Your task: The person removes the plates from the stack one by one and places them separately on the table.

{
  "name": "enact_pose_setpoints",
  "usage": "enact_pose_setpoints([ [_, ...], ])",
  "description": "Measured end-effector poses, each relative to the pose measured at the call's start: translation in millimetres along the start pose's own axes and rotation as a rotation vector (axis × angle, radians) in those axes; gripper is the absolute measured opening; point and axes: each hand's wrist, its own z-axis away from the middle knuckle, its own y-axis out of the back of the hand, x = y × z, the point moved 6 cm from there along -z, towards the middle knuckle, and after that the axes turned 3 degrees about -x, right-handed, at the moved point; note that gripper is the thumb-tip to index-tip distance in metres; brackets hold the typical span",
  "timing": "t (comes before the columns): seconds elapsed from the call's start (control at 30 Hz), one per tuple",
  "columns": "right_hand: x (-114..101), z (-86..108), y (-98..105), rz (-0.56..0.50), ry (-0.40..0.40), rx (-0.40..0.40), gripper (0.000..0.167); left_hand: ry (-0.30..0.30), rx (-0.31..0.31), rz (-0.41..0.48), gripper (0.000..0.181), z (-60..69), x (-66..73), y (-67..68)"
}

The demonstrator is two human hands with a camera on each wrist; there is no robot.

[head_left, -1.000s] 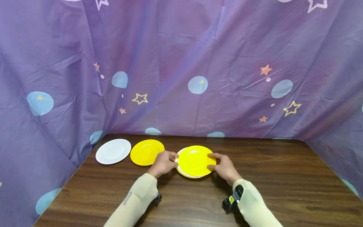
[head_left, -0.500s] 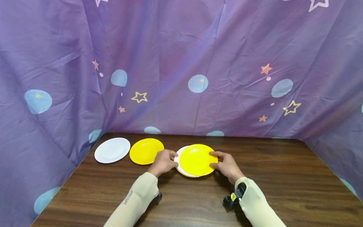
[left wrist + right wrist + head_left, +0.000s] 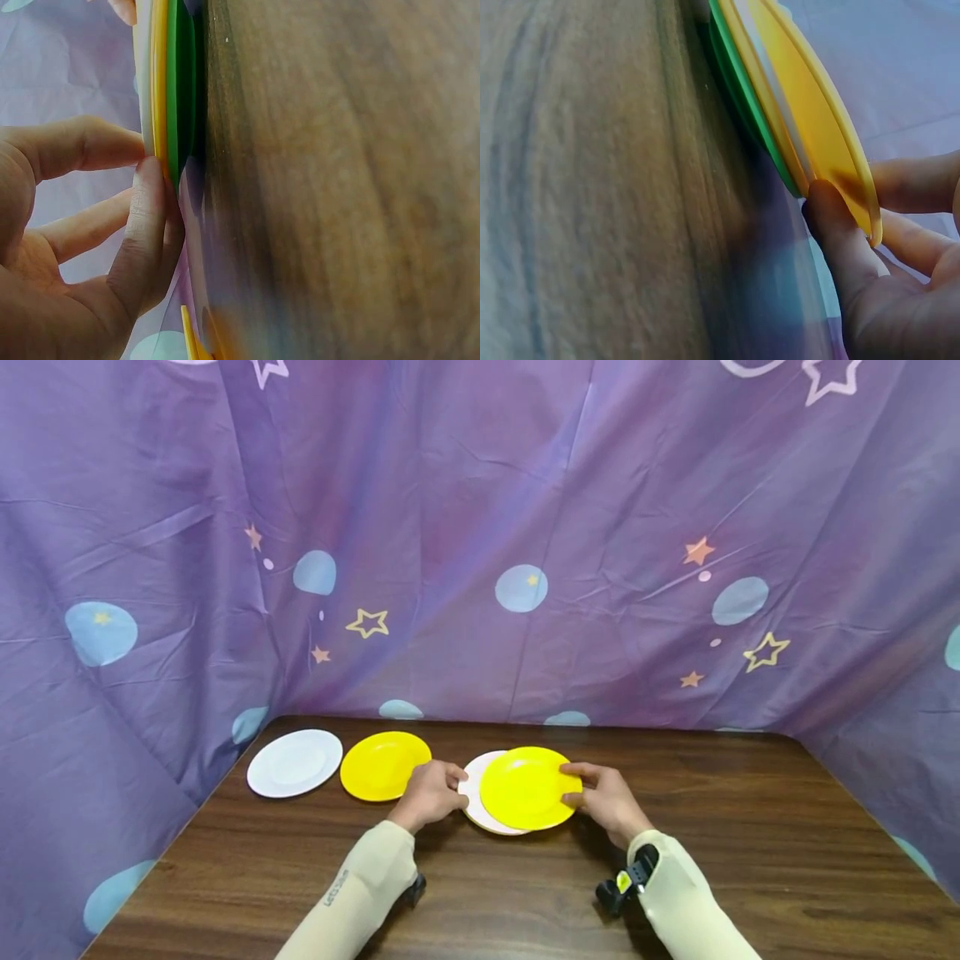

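Observation:
In the head view, my right hand (image 3: 609,800) pinches the right edge of a yellow plate (image 3: 528,789). This plate lies shifted to the right over a white plate (image 3: 474,806), whose left part shows. My left hand (image 3: 431,795) grips the left edge of the stack under it. In the left wrist view that stack shows white on top, then a lower yellow plate (image 3: 159,75), with a green plate (image 3: 178,90) at the bottom. The right wrist view shows the top yellow plate (image 3: 832,127) tilted up from the stack, between thumb and fingers.
Left of the stack, another yellow plate (image 3: 386,766) lies on the brown wooden table (image 3: 750,827). Beyond it, at the far left, is another white plate (image 3: 295,763). A purple patterned cloth (image 3: 615,527) hangs behind the table and along its sides.
The top yellow plate has slid to the right with my right hand, uncovering more of the white plate. My left hand stays at the stack's left edge.

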Motion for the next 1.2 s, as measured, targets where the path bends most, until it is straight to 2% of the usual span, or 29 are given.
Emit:
enact_pose_setpoints([
  [0.2,3.1,0.7,3.3,-0.083,-0.032,-0.026,0.055,-0.007,0.005,0.010,0.036,-0.4,-0.5,0.6],
  [0.5,10.0,0.8,9.5,-0.105,-0.053,-0.045,0.057,0.022,-0.017,0.025,0.037,0.2,-0.8,0.3],
  [0.77,14.6,3.1,13.4,-0.172,-0.054,-0.061,0.058,0.039,-0.024,0.026,0.035,0.7,-1.5,0.2],
  [1.2,21.4,7.7,28.1,-0.131,-0.086,-0.049,0.061,0.038,-0.023,0.022,0.037,1.2,-2.3,0.0],
])
